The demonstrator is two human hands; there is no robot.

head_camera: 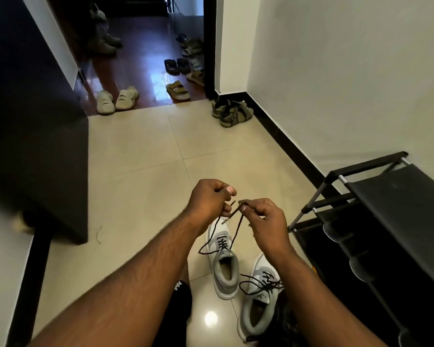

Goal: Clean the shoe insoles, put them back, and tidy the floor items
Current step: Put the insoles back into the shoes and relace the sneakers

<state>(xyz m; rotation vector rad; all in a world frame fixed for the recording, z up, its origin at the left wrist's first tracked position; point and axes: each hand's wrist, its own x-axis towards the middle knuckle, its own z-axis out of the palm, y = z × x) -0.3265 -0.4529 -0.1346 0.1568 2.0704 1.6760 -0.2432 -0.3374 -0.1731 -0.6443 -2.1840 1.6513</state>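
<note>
— Where are the shoes?

— Two grey-and-white lace-up sneakers stand on the cream tiled floor (135,156), beside the black metal-and-fabric shoe rack (386,209): the far sneaker (223,266) and the near sneaker (257,304).

— And the hands?

— Both are raised above the far sneaker. The left hand (207,196) has its grip pinched on one end of the thin black shoelace (236,231); the right hand (266,219) pinches the other end. The near sneaker's lace lies loose.

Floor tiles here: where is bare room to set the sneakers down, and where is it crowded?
Free: the cream tiles between the dark cabinet and black skirting. Crowded: by the two grey-and-white sneakers beside the black shoe rack, and the olive sandals near the doorway.
</note>
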